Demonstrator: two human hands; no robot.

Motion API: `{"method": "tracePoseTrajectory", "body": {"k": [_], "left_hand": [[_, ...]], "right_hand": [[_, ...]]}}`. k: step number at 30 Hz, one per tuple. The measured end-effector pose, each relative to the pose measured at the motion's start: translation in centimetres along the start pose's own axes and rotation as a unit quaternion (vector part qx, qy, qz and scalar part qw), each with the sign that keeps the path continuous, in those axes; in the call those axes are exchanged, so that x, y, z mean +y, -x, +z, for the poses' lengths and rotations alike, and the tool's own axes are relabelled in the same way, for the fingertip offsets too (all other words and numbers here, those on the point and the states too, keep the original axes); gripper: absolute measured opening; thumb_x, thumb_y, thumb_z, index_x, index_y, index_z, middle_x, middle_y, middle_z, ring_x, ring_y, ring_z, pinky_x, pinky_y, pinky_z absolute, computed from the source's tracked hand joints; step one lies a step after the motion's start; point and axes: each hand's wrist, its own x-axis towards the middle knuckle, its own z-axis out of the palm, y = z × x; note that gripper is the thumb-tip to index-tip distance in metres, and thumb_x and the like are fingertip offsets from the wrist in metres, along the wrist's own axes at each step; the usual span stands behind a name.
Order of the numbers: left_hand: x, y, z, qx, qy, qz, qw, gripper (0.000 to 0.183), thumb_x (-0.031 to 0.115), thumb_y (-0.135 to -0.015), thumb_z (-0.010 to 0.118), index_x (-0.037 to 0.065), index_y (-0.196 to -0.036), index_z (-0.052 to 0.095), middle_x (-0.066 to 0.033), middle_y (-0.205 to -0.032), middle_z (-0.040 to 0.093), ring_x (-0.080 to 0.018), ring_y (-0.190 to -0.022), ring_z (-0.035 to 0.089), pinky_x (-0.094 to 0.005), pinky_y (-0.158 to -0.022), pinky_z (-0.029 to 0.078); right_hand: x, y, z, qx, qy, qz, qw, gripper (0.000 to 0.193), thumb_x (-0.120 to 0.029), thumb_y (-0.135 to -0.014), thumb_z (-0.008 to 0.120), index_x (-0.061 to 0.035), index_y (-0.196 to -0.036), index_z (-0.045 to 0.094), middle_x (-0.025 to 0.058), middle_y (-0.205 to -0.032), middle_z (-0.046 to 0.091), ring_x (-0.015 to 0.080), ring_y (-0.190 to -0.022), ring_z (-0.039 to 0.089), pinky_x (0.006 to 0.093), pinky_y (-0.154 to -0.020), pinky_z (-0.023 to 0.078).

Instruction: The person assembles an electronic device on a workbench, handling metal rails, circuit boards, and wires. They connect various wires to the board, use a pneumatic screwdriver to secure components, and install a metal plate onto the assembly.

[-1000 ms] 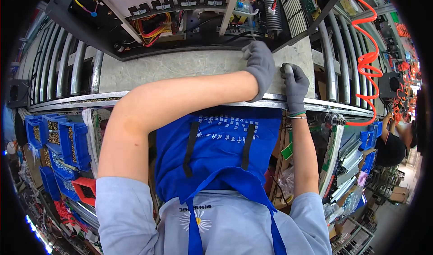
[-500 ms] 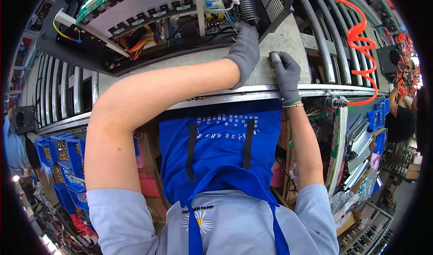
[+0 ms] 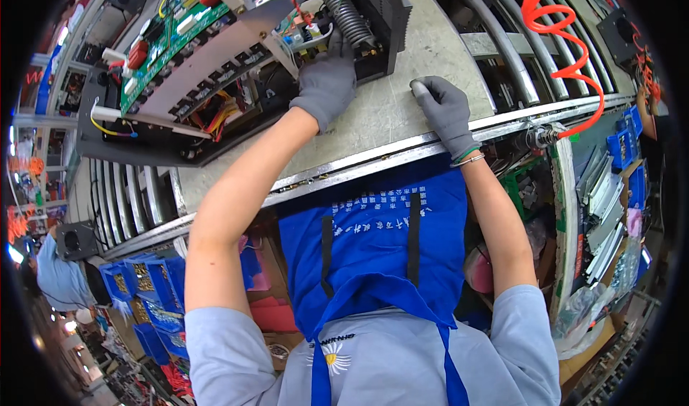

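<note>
A black open-topped electronics chassis (image 3: 237,142) lies on the metal worktop, with a green circuit board (image 3: 169,58), heat-sink plates, wires and a coiled spring-like part (image 3: 346,15) in it. My left hand (image 3: 328,83), in a grey glove, reaches over the near wall beside the coil's near end. Its fingers bend down into the chassis by the wiring, closed together, with the tips partly hidden. To the right, my grey-gloved right hand (image 3: 446,112) is held over the worktop, apart from the chassis. Its fingers are curled with the thumb against them; anything inside is hidden.
Metal rollers (image 3: 495,36) flank the worktop (image 3: 387,112) on both sides. A red coiled air hose (image 3: 574,68) hangs at the right, joined to a fitting by the front rail. Blue bins (image 3: 147,277) of small parts stand lower left; metal strips (image 3: 603,212) lie at right.
My view has turned, so the chassis appears more tilted. My left hand has shifted left along the coil's near end. My right hand stays curled over the worktop.
</note>
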Motion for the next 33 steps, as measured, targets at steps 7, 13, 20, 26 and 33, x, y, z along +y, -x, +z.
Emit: {"method": "tracePoseTrajectory", "body": {"k": [7, 13, 20, 26, 33], "left_hand": [[1.0, -3.2, -2.2, -0.177, -0.012, -0.014, 0.984, 0.038, 0.027, -0.085, 0.046, 0.002, -0.108, 0.062, -0.0224, -0.109, 0.063, -0.0341, -0.085, 0.067, -0.0468, -0.070, 0.054], [-0.4, -3.8, -2.2, -0.151, -0.004, 0.080, 0.985, 0.038, 0.026, -0.080, 0.047, 0.000, -0.102, 0.063, -0.0253, -0.091, 0.064, -0.0396, -0.084, 0.064, -0.0475, -0.075, 0.051], [-0.8, -4.9, -1.1, -0.208, -0.016, 0.072, 0.975, 0.042, 0.026, -0.082, 0.045, 0.001, -0.113, 0.060, -0.0270, -0.100, 0.063, -0.0400, -0.094, 0.061, -0.0482, -0.083, 0.048], [-1.4, -3.5, -1.0, -0.122, 0.049, 0.061, 0.990, 0.039, 0.031, -0.085, 0.048, 0.003, -0.109, 0.060, -0.0249, -0.099, 0.062, -0.0395, -0.092, 0.061, -0.0477, -0.082, 0.048], [-0.7, -1.3, -0.2, 0.002, 0.119, 0.045, 0.992, 0.038, 0.035, -0.087, 0.050, 0.007, -0.111, 0.060, -0.0222, -0.095, 0.063, -0.0369, -0.089, 0.061, -0.0480, -0.077, 0.049]], "right_hand": [[0.0, -0.1, -0.4, 0.010, 0.046, -0.024, 0.999, 0.024, -0.027, -0.085, 0.066, -0.0038, -0.091, 0.068, 0.0060, -0.070, 0.063, 0.0113, -0.062, 0.057, 0.0254, -0.061, 0.046], [0.2, 0.0, -0.6, 0.015, 0.028, -0.034, 0.999, 0.035, -0.044, -0.086, 0.058, -0.0102, -0.081, 0.067, 0.0086, -0.069, 0.061, 0.0272, -0.067, 0.061, 0.0365, -0.060, 0.047], [0.5, -0.3, -0.9, -0.007, 0.036, -0.027, 0.999, 0.029, -0.036, -0.085, 0.064, -0.0077, -0.088, 0.070, 0.0084, -0.071, 0.063, 0.0207, -0.063, 0.060, 0.0313, -0.060, 0.047], [1.0, -0.4, -0.3, 0.018, 0.002, -0.026, 1.000, 0.037, -0.045, -0.086, 0.059, -0.0094, -0.085, 0.068, 0.0112, -0.073, 0.064, 0.0295, -0.070, 0.063, 0.0366, -0.064, 0.049], [0.7, -0.1, -0.3, 0.022, -0.071, -0.027, 0.997, 0.029, -0.035, -0.086, 0.063, -0.0058, -0.088, 0.069, 0.0112, -0.073, 0.065, 0.0224, -0.066, 0.063, 0.0302, -0.061, 0.048]]}}
